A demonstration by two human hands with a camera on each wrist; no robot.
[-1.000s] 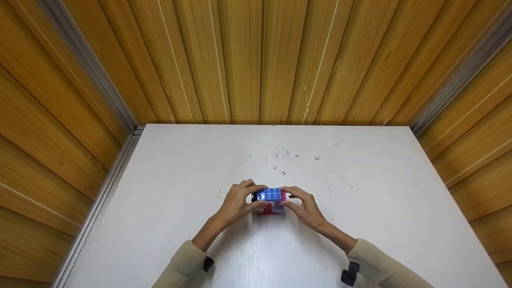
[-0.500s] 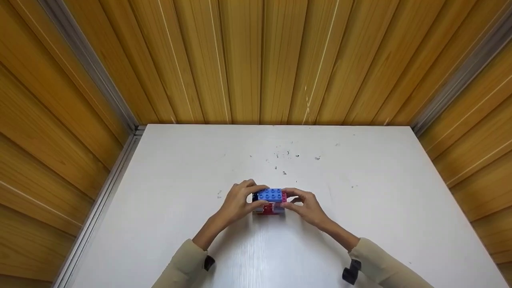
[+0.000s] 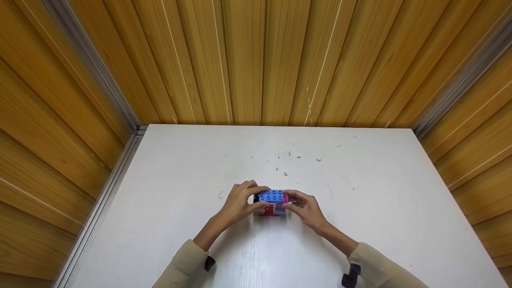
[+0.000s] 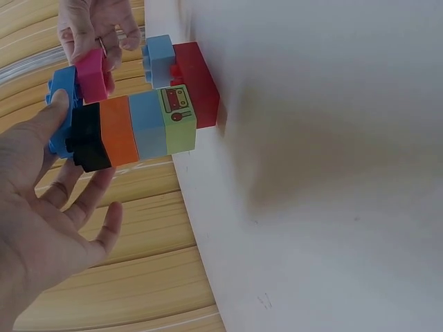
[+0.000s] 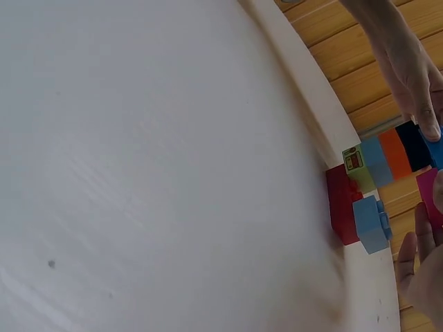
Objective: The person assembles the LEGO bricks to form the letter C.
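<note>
A small structure of toy building bricks stands at the table's near middle. In the left wrist view, a red brick [image 4: 199, 86] forms its base. One column rises from there: a printed green brick [image 4: 181, 135], a light blue one [image 4: 147, 123], an orange one [image 4: 119, 131] and a black one [image 4: 88, 138]. A blue brick [image 3: 272, 195] lies across the top, with a pink brick [image 4: 91, 76] under its other end. Below the pink brick, across a gap, sits another light blue brick [image 5: 372, 225]. My left hand [image 3: 235, 202] grips the blue brick's left end. My right hand [image 3: 308, 208] pinches the pink brick.
The white table [image 3: 180, 160] carries small dark marks beyond the bricks. Wood-patterned walls [image 3: 240, 60] with grey metal corner posts [image 3: 96, 68] enclose its back and sides. Black straps [image 3: 352, 275] hang at the sleeves.
The head view shifts slightly. Both hands keep their holds and the bricks stay as they were.
</note>
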